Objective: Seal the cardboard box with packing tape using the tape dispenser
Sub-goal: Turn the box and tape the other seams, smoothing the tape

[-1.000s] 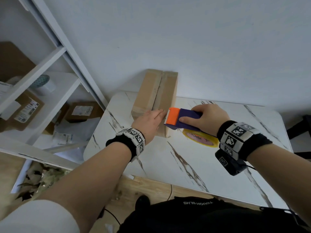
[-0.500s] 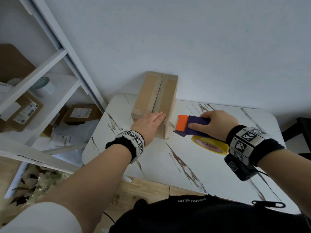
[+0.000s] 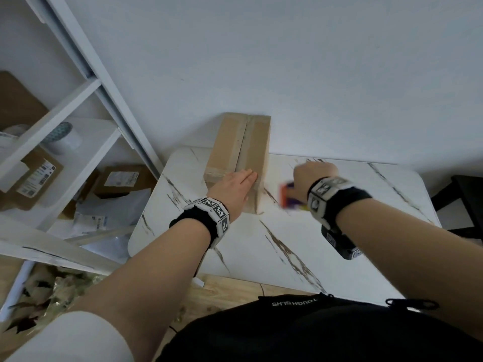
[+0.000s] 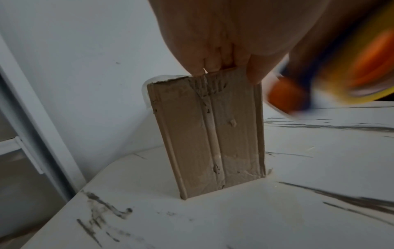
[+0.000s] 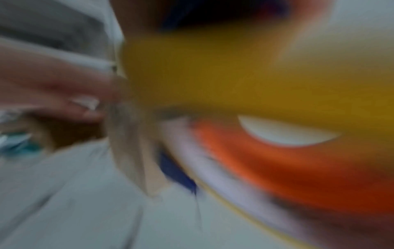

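Observation:
A long cardboard box (image 3: 240,142) lies on the marble table (image 3: 274,246), running away from me to the wall, with clear tape along its top seam. My left hand (image 3: 232,186) lies flat on the box's near end, fingers straight; the left wrist view shows the fingertips (image 4: 213,65) over the top edge of the box's end face (image 4: 209,134). My right hand (image 3: 313,176) grips the purple and orange tape dispenser (image 3: 287,195) just right of the box. The dispenser is blurred, as is the right wrist view, where its yellow tape roll (image 5: 234,75) fills the frame.
White shelves (image 3: 52,152) stand at the left with a tape roll (image 3: 62,138) and labelled parcels (image 3: 34,176). More parcels (image 3: 120,178) lie on the floor beside the table. A dark chair (image 3: 465,202) stands at the right. The wall is close behind the box.
My right hand has pulled the dispenser off the box's near end and swung it to the right and farther away. The left hand has stayed pressed on the box.

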A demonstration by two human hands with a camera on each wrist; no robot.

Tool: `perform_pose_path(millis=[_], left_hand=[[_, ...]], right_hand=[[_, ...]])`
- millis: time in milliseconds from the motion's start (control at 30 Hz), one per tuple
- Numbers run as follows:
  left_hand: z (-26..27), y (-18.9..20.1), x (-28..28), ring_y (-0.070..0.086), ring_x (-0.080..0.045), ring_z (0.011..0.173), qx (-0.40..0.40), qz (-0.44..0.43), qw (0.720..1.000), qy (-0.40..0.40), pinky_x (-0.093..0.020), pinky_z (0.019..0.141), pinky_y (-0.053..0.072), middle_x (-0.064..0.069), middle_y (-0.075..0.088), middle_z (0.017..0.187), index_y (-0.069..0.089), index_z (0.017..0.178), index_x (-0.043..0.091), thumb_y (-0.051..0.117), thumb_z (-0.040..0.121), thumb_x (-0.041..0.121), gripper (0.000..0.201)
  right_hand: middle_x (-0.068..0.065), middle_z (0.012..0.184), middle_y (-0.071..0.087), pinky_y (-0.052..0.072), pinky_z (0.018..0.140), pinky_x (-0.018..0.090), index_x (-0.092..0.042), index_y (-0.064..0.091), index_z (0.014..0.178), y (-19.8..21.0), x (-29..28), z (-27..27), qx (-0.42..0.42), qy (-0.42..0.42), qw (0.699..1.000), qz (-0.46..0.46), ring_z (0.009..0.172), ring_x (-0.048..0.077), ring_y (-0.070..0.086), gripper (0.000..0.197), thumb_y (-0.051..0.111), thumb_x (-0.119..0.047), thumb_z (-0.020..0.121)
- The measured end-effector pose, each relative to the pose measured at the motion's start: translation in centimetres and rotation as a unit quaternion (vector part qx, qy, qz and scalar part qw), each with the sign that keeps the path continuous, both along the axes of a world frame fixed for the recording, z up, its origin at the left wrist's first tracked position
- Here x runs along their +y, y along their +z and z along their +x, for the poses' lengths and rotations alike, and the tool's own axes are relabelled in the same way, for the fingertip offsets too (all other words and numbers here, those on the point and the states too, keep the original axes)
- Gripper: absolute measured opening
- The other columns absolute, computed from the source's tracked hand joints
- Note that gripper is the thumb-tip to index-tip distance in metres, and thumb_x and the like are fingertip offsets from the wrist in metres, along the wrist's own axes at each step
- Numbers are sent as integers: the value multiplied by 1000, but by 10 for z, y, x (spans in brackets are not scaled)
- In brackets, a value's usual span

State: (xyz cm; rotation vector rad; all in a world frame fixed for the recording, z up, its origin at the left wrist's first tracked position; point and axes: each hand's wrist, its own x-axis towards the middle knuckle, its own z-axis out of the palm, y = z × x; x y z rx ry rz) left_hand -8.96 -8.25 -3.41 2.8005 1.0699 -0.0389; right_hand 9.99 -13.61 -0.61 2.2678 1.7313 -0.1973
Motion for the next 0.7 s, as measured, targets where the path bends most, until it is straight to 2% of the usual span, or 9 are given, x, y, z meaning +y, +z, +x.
perform_pose_path(millis=[67, 133, 167, 300, 433, 500, 600, 633, 700], left_hand=[[0, 0, -3, 16, -21, 143, -4, -2, 1000, 9, -28, 116, 11, -1, 13, 158, 11, 149, 16, 35, 98, 17, 56], [0, 0, -3, 16, -22, 142, -16, 13, 1000, 16, -28, 116, 10, -1, 13, 158, 11, 149, 15, 35, 99, 18, 55], [0, -1, -3, 16, -22, 142, -19, 17, 1000, 13, -28, 116, 8, -2, 14, 157, 11, 149, 15, 35, 98, 19, 55], [-1, -3, 2, 18, -19, 142, -22, 21, 1000, 4, -27, 116, 6, -1, 15, 157, 12, 148, 16, 35, 98, 20, 55], [-2, -9, 7, 21, -18, 141, -31, 22, 999, -4, -27, 114, 13, -1, 18, 157, 16, 148, 17, 36, 97, 20, 55], [-3, -10, 11, 27, -19, 139, -27, 22, 999, -8, -30, 112, 19, 0, 23, 155, 20, 147, 17, 38, 96, 20, 55], [-4, -10, 15, 35, -21, 135, -35, 23, 999, -11, -33, 109, 25, 0, 32, 152, 28, 145, 18, 42, 93, 21, 54], [-4, -10, 16, 37, -21, 134, -42, 24, 999, -13, -33, 108, 26, 0, 34, 151, 30, 144, 19, 43, 93, 22, 54], [-5, -11, 18, 39, -20, 133, -51, 28, 998, -20, -34, 108, 28, 1, 38, 148, 34, 143, 20, 45, 92, 24, 52]], right_hand=[[-6, 76, 61, 40, 65, 24, -21, 65, 83, -22, -16, 11, -65, -14, 995, -73, 79, 21, 63, 19, 62, -38, 78], [-4, 65, 49, 40, 65, 26, -19, 57, 79, -37, -19, 28, -38, -72, 994, -71, 73, 23, 57, 27, 55, -46, 83], [-2, 66, 50, 40, 65, 27, -18, 55, 82, -39, -19, 30, -16, -96, 993, -62, 73, 23, 56, 33, 51, -51, 85], [4, 101, 64, 38, 68, 30, -18, 54, 108, -45, 0, 19, 17, -100, 995, -2, 91, 26, 61, 40, 44, -53, 89], [7, 104, 64, 36, 63, 30, -16, 49, 116, -54, 8, 11, 48, -115, 992, 18, 82, 26, 55, 38, 45, -44, 92], [7, 97, 64, 32, 57, 28, -14, 49, 117, -61, 9, 6, 55, -122, 991, 7, 80, 26, 55, 34, 47, -38, 92], [1, 67, 48, 26, 47, 24, -13, 50, 114, -74, 13, -3, 63, -151, 987, -4, 63, 23, 48, 26, 47, -25, 92], [0, 63, 43, 24, 45, 23, -12, 50, 114, -77, 13, -6, 74, -164, 984, -5, 60, 23, 47, 24, 47, -20, 91], [4, 67, 50, 26, 46, 24, -9, 49, 115, -82, 13, -10, 106, -182, 978, 0, 64, 25, 50, 25, 46, -15, 91]])
